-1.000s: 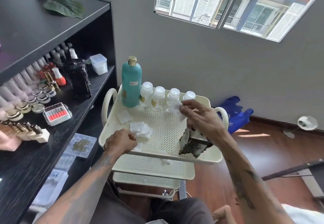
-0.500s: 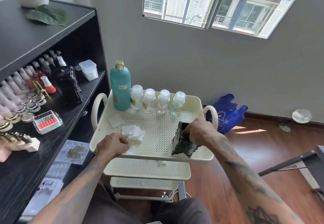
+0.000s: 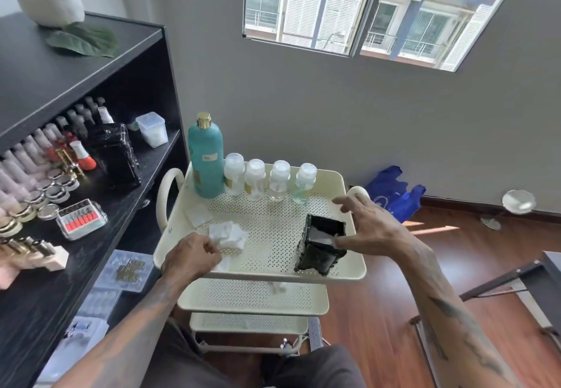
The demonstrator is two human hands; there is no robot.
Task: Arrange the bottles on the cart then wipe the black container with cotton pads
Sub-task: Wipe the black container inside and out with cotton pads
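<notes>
5 bottles stand in a row along the far edge of the cart's top tray [image 3: 349, 181]: 1 tall teal bottle [image 3: 205, 160] at the left, then 4 small clear bottles [image 3: 270, 180] close beside it. Judging from that tidy line, the arranging step looks finished and the wiping step is the one in hand.

The black container [image 3: 320, 251] stands on the tray's near right corner, tilted a little, its open top showing something white inside, most likely a cotton pad. The right hand [image 3: 368, 227] sits over and beside the container; its thumb touches the rim near the white piece while the other fingers are spread and lifted, so it is not clamped on anything. The left hand [image 3: 189, 258] rests at the tray's near left edge, fingers curled onto the loose pile of cotton pads [image 3: 227, 234]; whether it has actually pinched 1 free I cannot tell. 1 more single pad [image 3: 198, 214] lies just beyond the pile.

Next, I judge, the container needs steadying with 1 hand while the other presses a pad against its walls, keeping it from tipping off the tray's low lip.
</notes>
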